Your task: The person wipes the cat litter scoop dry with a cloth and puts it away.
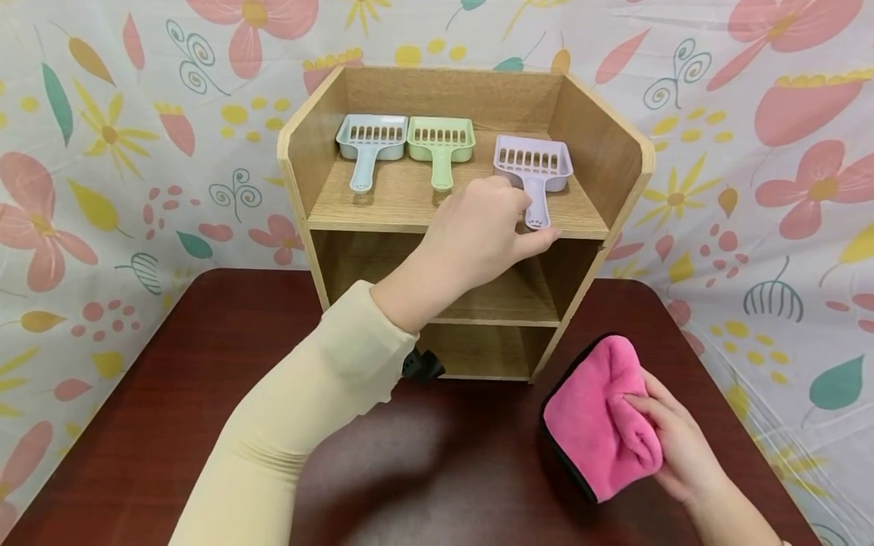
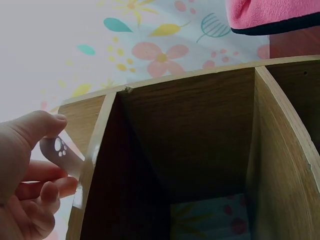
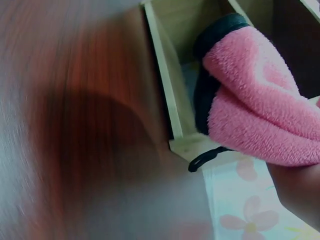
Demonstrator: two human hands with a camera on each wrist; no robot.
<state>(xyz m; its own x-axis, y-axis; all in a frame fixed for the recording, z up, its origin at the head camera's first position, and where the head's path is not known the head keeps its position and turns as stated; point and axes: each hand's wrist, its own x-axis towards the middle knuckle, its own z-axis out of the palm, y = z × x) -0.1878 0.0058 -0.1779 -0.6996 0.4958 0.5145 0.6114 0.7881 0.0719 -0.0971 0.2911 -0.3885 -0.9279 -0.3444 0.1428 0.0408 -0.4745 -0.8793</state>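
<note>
On the right of the top shelf lies a light purple litter scoop (image 1: 538, 206), its slotted pan toward the back and its handle toward the front edge. My left hand (image 1: 481, 227) is at that handle, thumb by the tip and fingers along its side. The left wrist view shows the paw-print handle end (image 2: 61, 151) between thumb and fingers. A blue litter scoop (image 1: 366, 163) and a green litter scoop (image 1: 441, 159) lie side by side further left. My right hand (image 1: 683, 447) grips a folded pink towel (image 1: 594, 417) with black edging, held over the table's right side.
The wooden shelf unit (image 1: 437, 226) has raised side walls and two lower compartments. It stands at the back of a dark red-brown table (image 1: 225, 364). Flower-patterned cloth (image 1: 751, 250) hangs behind. A small black object (image 1: 423, 365) shows beneath the left forearm.
</note>
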